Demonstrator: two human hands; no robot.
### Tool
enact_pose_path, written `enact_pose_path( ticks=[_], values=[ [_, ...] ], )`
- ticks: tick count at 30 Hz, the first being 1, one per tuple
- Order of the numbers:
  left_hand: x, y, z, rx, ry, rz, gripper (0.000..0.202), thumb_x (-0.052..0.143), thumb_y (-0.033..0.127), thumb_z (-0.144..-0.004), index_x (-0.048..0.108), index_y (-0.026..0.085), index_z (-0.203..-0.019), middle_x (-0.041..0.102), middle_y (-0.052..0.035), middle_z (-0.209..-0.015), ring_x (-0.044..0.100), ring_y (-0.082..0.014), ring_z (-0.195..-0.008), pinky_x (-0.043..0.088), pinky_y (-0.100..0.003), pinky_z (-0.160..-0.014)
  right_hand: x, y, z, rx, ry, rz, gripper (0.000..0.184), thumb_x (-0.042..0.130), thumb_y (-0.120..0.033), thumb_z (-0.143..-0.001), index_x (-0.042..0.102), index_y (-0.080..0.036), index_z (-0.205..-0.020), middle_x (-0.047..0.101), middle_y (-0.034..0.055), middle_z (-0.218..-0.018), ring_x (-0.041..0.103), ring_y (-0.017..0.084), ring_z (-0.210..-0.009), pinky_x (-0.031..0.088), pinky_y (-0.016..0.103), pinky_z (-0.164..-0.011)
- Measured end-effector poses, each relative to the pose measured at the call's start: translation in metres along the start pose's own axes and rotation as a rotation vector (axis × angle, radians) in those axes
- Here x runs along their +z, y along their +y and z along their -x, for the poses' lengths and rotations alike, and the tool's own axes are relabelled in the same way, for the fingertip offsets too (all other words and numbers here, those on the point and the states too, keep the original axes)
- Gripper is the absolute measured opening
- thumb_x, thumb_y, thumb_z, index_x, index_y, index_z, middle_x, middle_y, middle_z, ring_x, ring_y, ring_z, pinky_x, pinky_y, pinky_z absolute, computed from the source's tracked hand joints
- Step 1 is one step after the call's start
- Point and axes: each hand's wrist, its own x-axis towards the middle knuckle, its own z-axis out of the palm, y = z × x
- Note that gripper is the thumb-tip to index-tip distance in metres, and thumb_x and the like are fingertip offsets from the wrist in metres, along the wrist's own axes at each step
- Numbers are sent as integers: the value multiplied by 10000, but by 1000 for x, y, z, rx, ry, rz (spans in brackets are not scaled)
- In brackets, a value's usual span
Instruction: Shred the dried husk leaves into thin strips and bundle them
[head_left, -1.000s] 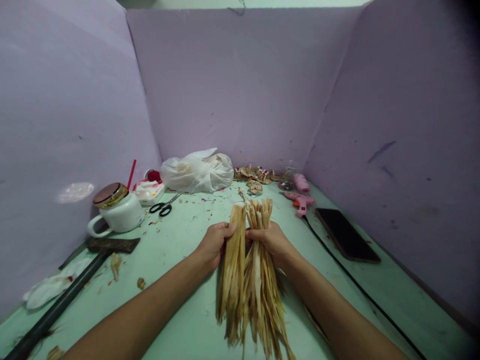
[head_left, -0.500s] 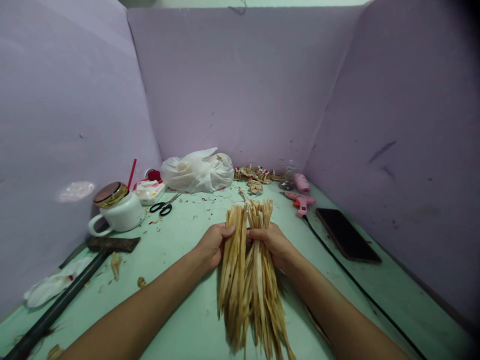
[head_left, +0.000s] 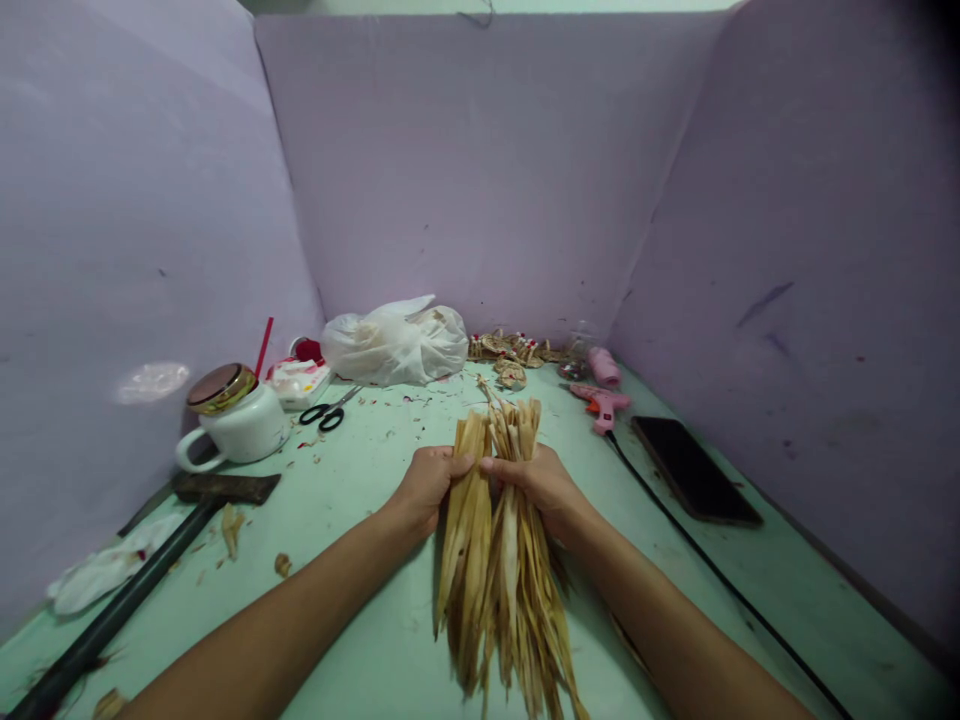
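Long, flat, straw-coloured dried leaf strips (head_left: 517, 580) hang in a bundle, with their bunched tops upward and loose ends fanning toward me. My left hand (head_left: 433, 485) is closed around the left part of the bundle, thumb lying across its front. On the other side my right hand (head_left: 541, 485) grips the right part, its thumb reaching over the strips toward my left thumb. Both hands' other fingers are mostly hidden behind the strips. A narrow gap shows between the two parts near the top.
At left are a hammer (head_left: 225, 489), a white mug (head_left: 247, 425) with a lid, and scissors (head_left: 330, 412). A white plastic bag (head_left: 397, 342) and small woven pieces (head_left: 510, 374) sit at the back. On the right lie a pink glue gun (head_left: 602, 403), its black cord (head_left: 697, 550) and a phone (head_left: 696, 470).
My right hand has shifted slightly left, its thumb now closer to my left thumb. The right part of the bundle leans nearer the left part, narrowing the gap.
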Motion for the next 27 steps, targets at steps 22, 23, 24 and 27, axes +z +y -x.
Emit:
enact_pose_path(
  ticks=[22,23,24,27],
  values=[
    [-5,6,2,-97,-193,56,158,649,128,-632,643,66,-777,682,-107,-641,635,-196,-567,511,-295,-595,-7,-2,-4,99,-98,-90,276,677,-176,-455,601,-141,-718,627,10,-567,560,162,-493,455,304,-530],
    [-5,5,1,-90,-199,50,163,647,99,-615,639,63,-773,682,-112,-645,641,-207,-581,514,-306,-607,-7,-2,-4,94,-97,-85,260,676,-175,-457,599,-141,-702,620,5,-555,554,156,-486,451,300,-530],
    [-5,4,1,-90,-193,48,156,635,80,-612,634,61,-767,682,-119,-650,646,-216,-591,516,-318,-617,-7,-2,-4,92,-98,-79,232,673,-176,-460,593,-142,-675,608,0,-535,544,148,-473,445,294,-522],
    [-5,6,-1,-112,-145,61,103,571,74,-665,622,63,-754,679,-128,-651,640,-206,-562,520,-326,-606,-7,-2,-4,105,-110,-60,143,653,-185,-466,556,-147,-563,562,-8,-459,498,125,-419,416,274,-477]
  ],
)
